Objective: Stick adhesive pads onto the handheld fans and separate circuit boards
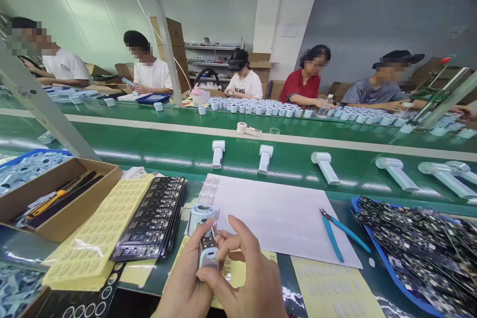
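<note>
My left hand (pixel 186 278) is wrapped round a small white handheld device (pixel 204 231) with a round head and a dark circuit board showing in its open handle. My right hand (pixel 244 271) is curled against the device's lower end, fingertips pressing on the handle. Both hands hover over the near edge of the bench, above yellow sticker sheets (pixel 234 271). A white sheet (pixel 278 216) lies just beyond them.
A stack of black circuit panels (pixel 156 216) and yellow backing sheets (pixel 97 231) lie to the left, beside a cardboard box (pixel 55 198) of tools. Blue-handled cutters (pixel 335 233) and a blue tray of boards (pixel 417 243) sit right. White devices (pixel 264 158) ride the green conveyor (pixel 167 144); several people work opposite.
</note>
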Motion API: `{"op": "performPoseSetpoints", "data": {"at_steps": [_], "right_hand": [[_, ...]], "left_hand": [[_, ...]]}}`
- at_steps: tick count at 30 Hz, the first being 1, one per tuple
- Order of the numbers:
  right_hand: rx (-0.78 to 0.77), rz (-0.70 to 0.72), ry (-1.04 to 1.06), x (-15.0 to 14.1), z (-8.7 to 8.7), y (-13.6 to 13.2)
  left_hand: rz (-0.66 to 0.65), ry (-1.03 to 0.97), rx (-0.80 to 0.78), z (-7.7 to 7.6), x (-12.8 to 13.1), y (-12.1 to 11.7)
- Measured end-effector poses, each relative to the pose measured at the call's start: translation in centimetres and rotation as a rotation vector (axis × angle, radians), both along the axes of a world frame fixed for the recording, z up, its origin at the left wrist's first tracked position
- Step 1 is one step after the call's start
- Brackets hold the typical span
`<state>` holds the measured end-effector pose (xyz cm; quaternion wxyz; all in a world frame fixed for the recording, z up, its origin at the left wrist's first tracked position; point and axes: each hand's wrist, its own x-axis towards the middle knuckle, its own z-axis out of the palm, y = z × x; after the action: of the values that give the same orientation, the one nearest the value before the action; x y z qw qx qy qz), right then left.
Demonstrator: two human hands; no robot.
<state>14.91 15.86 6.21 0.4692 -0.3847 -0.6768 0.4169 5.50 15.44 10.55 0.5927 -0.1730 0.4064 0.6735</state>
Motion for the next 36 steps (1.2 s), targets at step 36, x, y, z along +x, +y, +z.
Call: {"op": "performPoseSetpoints", "data": {"at_steps": [36], "right_hand": [[-0.429,0.420,0.176,1.8,-0.5,2.4]], "left_hand": [[-0.241,0.499,0.058,-4.4,-2.4,-2.2]]}}
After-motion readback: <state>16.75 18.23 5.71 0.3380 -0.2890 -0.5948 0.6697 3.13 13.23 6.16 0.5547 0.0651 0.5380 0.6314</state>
